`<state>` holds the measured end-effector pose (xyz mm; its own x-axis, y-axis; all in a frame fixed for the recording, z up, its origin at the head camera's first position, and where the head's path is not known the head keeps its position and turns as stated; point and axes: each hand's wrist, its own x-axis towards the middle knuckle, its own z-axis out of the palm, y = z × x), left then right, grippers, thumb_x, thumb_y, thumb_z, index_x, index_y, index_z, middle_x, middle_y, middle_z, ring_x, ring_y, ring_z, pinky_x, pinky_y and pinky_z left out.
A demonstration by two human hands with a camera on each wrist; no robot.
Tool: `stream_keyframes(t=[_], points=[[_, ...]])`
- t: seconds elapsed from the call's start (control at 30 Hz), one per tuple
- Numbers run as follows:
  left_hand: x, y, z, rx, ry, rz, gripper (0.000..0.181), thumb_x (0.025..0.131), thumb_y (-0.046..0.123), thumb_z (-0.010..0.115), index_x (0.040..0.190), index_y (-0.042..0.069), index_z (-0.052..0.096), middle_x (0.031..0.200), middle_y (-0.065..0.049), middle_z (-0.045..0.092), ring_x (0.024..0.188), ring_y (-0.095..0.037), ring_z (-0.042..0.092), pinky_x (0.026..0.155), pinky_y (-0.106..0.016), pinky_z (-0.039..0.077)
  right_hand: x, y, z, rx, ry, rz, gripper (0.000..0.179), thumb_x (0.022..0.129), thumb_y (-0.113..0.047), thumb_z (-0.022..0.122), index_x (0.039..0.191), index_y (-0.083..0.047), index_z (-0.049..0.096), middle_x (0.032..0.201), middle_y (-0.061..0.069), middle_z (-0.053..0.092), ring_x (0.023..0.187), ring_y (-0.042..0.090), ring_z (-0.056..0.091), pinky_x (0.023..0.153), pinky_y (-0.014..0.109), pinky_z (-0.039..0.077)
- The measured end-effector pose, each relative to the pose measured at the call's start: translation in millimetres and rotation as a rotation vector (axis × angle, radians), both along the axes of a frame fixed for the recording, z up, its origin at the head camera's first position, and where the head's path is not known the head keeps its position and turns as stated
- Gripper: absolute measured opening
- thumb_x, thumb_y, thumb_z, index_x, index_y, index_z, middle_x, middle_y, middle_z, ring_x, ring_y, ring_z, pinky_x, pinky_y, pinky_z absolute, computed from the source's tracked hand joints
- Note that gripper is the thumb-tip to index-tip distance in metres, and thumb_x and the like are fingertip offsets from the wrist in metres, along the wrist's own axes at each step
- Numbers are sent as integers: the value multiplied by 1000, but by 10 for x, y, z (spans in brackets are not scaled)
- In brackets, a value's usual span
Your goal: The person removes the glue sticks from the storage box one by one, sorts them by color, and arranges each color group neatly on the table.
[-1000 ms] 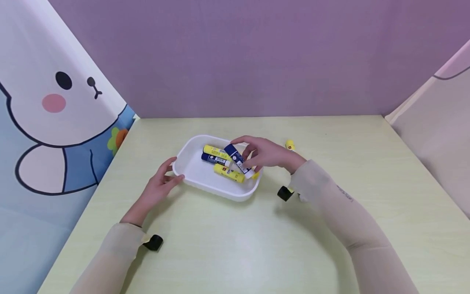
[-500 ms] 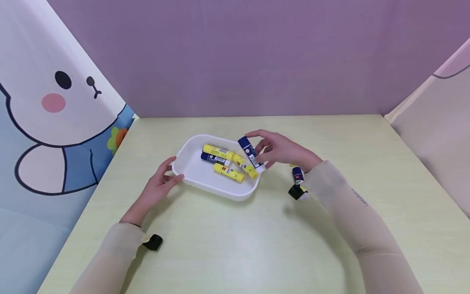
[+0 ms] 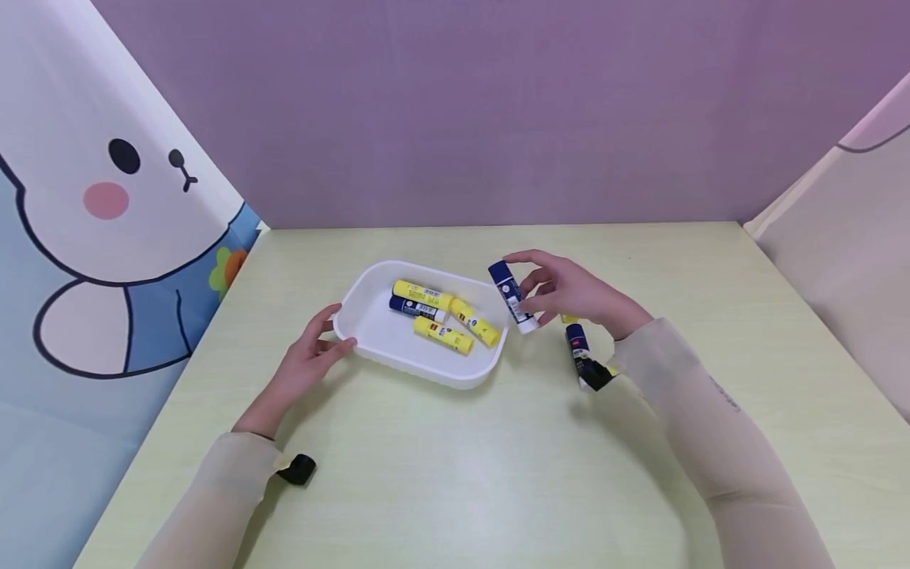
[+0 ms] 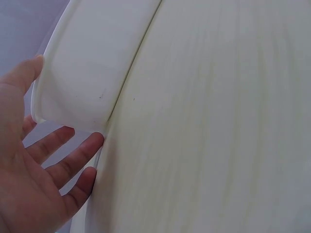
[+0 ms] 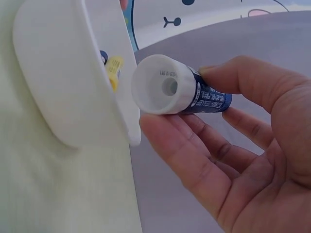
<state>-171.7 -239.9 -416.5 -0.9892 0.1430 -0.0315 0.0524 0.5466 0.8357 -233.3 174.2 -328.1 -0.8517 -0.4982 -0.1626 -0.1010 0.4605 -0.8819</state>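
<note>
In the head view my right hand (image 3: 569, 291) holds a dark blue glue stick (image 3: 512, 294) between thumb and fingers, just off the tray's right end and above the table. The right wrist view shows that glue stick's white hollow end (image 5: 158, 87) turned to the camera. My left hand (image 3: 306, 359) touches the left end of the white tray (image 3: 384, 352), thumb and fingertips against its wall, fingers loosely extended. Inside the tray lie three yellow glue sticks, one of them nearest the front (image 3: 443, 335), and one blue glue stick (image 3: 412, 307).
Right of the tray, another blue glue stick (image 3: 577, 340) lies on the table (image 3: 455, 474), partly hidden by the black wrist camera (image 3: 596, 374). A bit of yellow (image 3: 569, 319) shows behind the right hand. A purple backdrop (image 3: 498, 118) rises at the table's far edge.
My right hand has carried the blue glue stick rightward from over the tray to beyond its right end, uncovering a yellow glue stick inside. The left hand and the tray have stayed put.
</note>
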Motion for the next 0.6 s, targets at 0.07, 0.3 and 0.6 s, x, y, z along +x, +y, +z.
stream_keyframes(t=[0.07,0.3,0.6], points=[[2,-5,-4,5,1,0,69,101,33,60,158,18,22,143,-23,44,107,-38,58,82,-38,46,4,53,-12,10,6,-14,73,89,-2,71,151,-22,39,114,19,59,95,32,64,70,43,58],[12,-3,25,5,4,-5,70,101,35,59,158,19,22,143,-22,44,107,-36,58,81,-37,46,45,265,-27,5,42,-41,72,90,-4,71,152,-19,37,115,21,57,98,32,64,71,44,58],[26,-8,19,-5,-3,1,70,101,36,59,158,19,21,144,-22,44,107,-37,58,82,-38,46,104,493,-93,9,51,-77,72,90,-5,71,153,-15,36,112,21,57,96,29,64,71,41,58]])
